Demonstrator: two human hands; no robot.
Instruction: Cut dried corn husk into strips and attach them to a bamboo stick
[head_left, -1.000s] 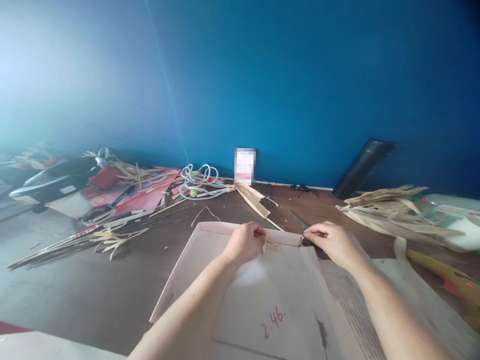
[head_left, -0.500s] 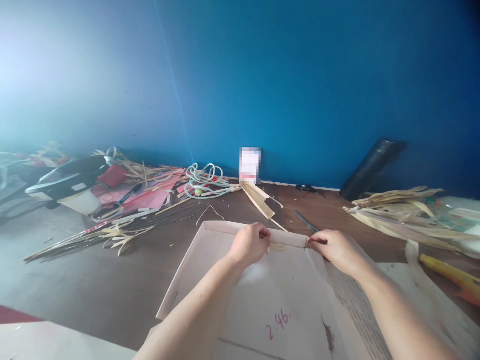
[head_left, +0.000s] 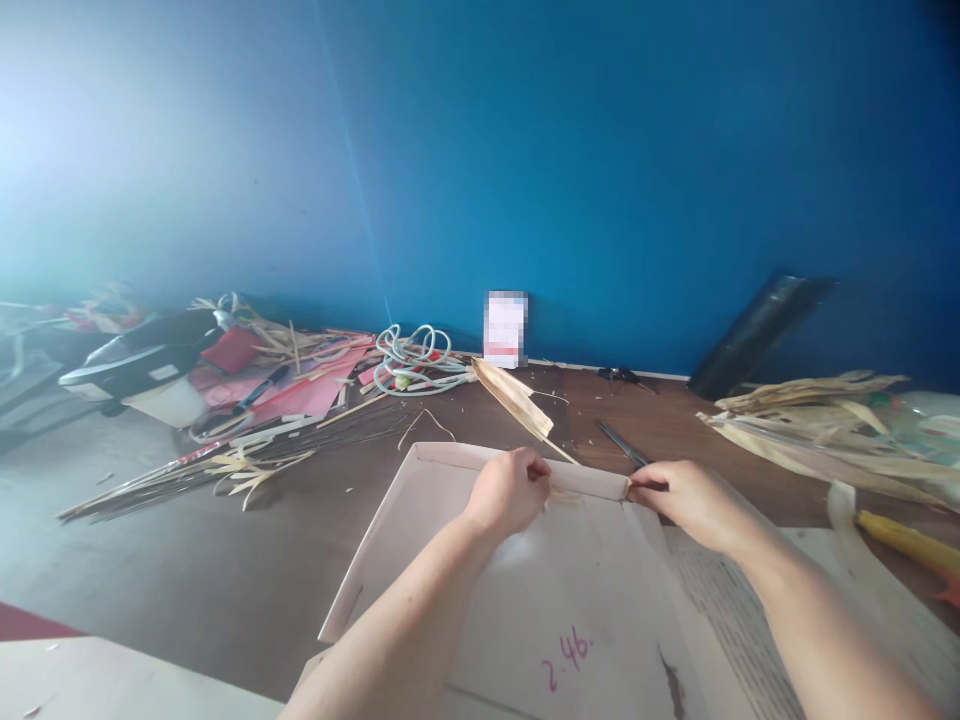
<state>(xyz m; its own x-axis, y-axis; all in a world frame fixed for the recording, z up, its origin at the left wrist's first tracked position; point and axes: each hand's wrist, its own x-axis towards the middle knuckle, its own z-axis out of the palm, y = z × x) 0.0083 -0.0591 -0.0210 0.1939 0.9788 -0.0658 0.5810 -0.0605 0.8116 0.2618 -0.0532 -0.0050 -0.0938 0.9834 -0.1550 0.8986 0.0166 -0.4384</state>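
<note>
Blue wall (head_left: 562, 150) fills the far side, and against it runs a dark tabletop (head_left: 247, 600) littered to left and right. At the near centre lies a shallow white tray (head_left: 510, 610), apparently of card, tilted a little in view, with printed paper (head_left: 724, 610) showing by its right side. The left hand (head_left: 508, 490) is over the tray's far wall (head_left: 589, 479), thumb and fingers drawn tightly together; a straw-coloured patch (head_left: 568, 498) shows on the tray just beside them, but what sits between the fingertips I cannot tell. The right hand (head_left: 675, 495) is at the right end of that wall, its fingertips closed at a small tan scrap (head_left: 628, 488); whether they grip the scrap, the card or both is hidden. To work well here, I would let both pinches stay light and level with each other, since thin card would likely bend or open at the corner under a hard pull. Small rolls of the fingertips would probably serve better than moves of the whole arm, and the left forearm, which crosses above the tray, is best held off its floor, where a dark tear (head_left: 671, 680) shows on the near right. Mind the grey metal tool (head_left: 621, 440) too: it lies just beyond the right knuckles, partly hidden by them. Farther off, a dried leaf (head_left: 514, 398) points toward the wall, with dry husks (head_left: 810, 440) on the right.
</note>
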